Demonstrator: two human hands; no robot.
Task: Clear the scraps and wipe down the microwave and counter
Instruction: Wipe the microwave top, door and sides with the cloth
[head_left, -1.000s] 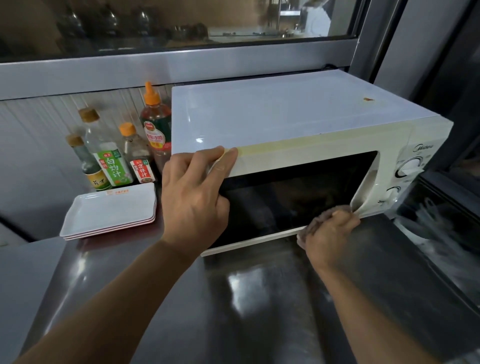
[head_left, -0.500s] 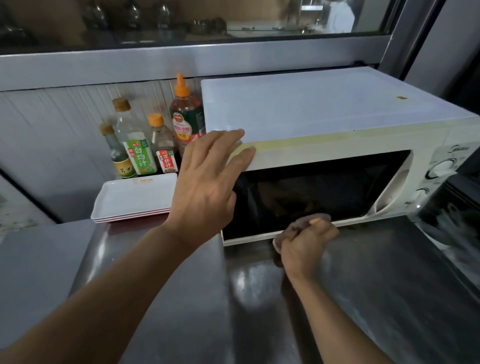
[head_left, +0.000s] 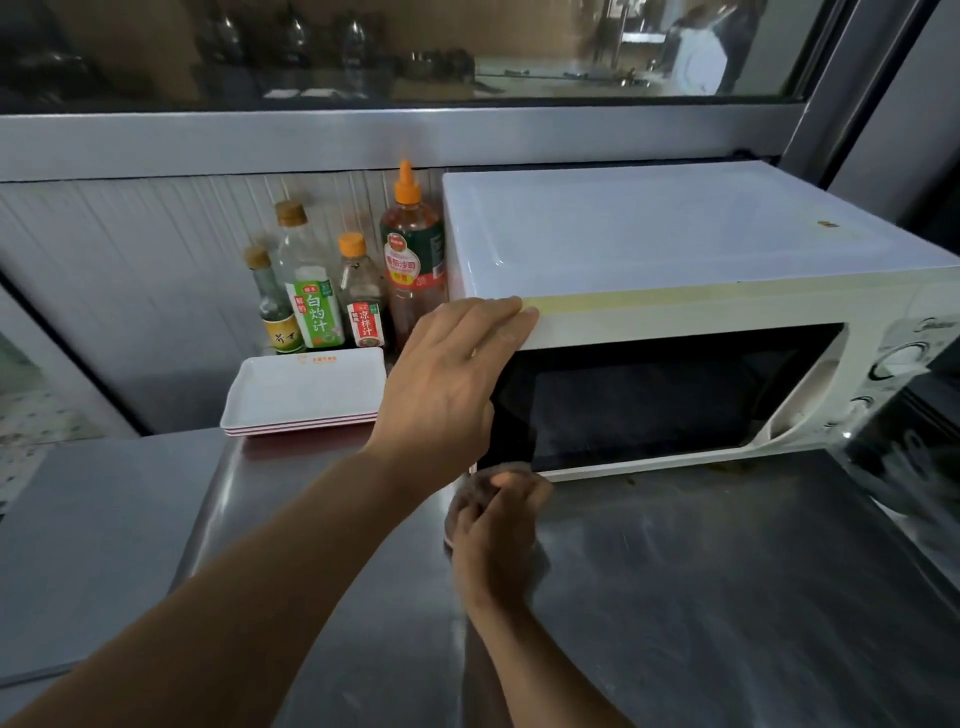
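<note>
Here, nearest you: bare steel counter, smeared, with small crumbs along the microwave's base.
Right hand: your fingers curl round a brownish cloth, pressing it on the counter at the door's lower left corner; blurred.
Left hand: flat, fingers straight, resting on the upper left front edge.
Microwave: white box, dark glass door shut, yellowed strip above it, small speck on top.
Left of it: stacked white rectangular trays.
Behind those: four sauce bottles against the wall.
</note>
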